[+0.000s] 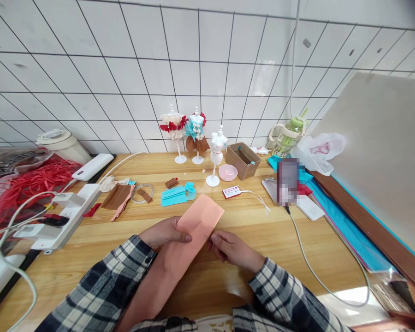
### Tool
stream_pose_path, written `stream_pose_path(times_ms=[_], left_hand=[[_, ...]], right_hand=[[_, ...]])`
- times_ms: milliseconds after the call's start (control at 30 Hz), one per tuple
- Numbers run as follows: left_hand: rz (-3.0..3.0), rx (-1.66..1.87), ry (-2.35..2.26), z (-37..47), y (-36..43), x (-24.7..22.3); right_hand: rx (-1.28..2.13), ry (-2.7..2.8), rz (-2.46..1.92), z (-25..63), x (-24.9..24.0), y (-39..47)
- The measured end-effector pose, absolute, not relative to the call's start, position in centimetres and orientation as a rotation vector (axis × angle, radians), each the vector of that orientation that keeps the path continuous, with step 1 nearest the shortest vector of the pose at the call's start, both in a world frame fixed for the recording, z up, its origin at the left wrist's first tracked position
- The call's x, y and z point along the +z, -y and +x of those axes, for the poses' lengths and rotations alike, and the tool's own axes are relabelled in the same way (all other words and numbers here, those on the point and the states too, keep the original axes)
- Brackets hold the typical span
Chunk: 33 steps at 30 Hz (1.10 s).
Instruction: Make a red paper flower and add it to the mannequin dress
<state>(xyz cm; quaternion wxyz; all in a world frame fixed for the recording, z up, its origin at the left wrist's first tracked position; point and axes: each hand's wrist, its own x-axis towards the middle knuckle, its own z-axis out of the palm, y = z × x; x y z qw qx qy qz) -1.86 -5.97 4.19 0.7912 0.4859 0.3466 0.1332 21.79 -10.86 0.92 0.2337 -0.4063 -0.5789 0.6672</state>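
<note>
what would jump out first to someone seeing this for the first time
A long strip of pink paper lies front and centre on the wooden table, pinched by the left hand and the right hand. Behind it, against the tiled wall, stand three small mannequins, two dressed in paper outfits. At the far left, a heap of red shreds catches the eye.
</note>
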Motion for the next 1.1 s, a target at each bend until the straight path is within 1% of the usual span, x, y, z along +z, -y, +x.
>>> stream_pose_path(times_ms=[167,367,667,1100], left_hand=[[1.181,0.343,-0.730,-1.3,5.9,4.5],[1.256,0.436,-0.954,-0.8,5.8,4.5],[1.223,0.498,-0.922,-0.5,6.1,4.0],[1.199,0.458,-0.893,-0.6,6.2,4.1]], right_hand=[[1.854,1.525,-1.140,21.7,0.7,10.9],[1.847,1.428,-1.194,21.6,0.9,10.9],[1.783,1.430,-1.165,21.5,0.0,11.0],[1.722,1.559,-1.226,21.8,0.3,11.1]])
